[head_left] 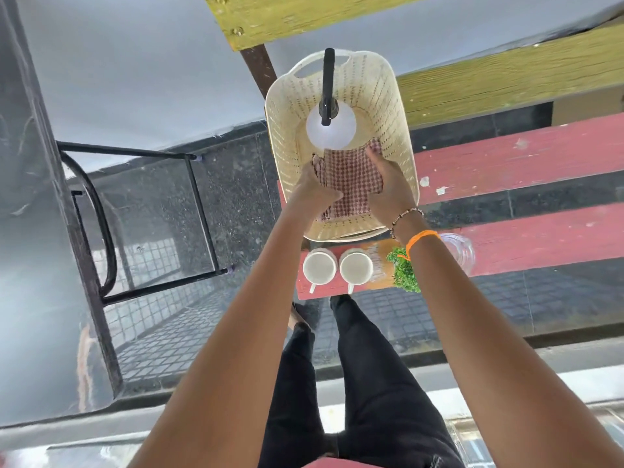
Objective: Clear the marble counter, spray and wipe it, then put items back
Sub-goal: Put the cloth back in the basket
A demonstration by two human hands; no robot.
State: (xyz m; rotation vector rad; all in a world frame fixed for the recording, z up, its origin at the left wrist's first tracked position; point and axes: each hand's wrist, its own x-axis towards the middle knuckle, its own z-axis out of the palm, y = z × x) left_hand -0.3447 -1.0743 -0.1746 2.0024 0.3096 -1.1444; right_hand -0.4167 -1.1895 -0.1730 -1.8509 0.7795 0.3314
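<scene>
A cream plastic basket (pixel 398 136) stands on a red wooden bench (pixel 526 163). Inside it a white spray bottle (pixel 332 130) with a black trigger head stands upright, and a red-and-white checked cloth (pixel 351 177) lies in front of it. Both my hands reach into the basket. My left hand (pixel 312 185) grips the cloth's bunched left edge. My right hand (pixel 388 184) lies on the cloth's right side with fingers over its far corner. Two white mugs (pixel 319 267) sit on the bench's near plank, beside a green plant (pixel 403 271) on a wooden board.
A clear glass vessel (pixel 462 251) sits right of the plant, partly behind my right forearm. A black metal chair frame (pixel 141 217) stands at the left. Yellow-green planks (pixel 506 79) lie beyond the bench. The floor is dark stone and small tiles.
</scene>
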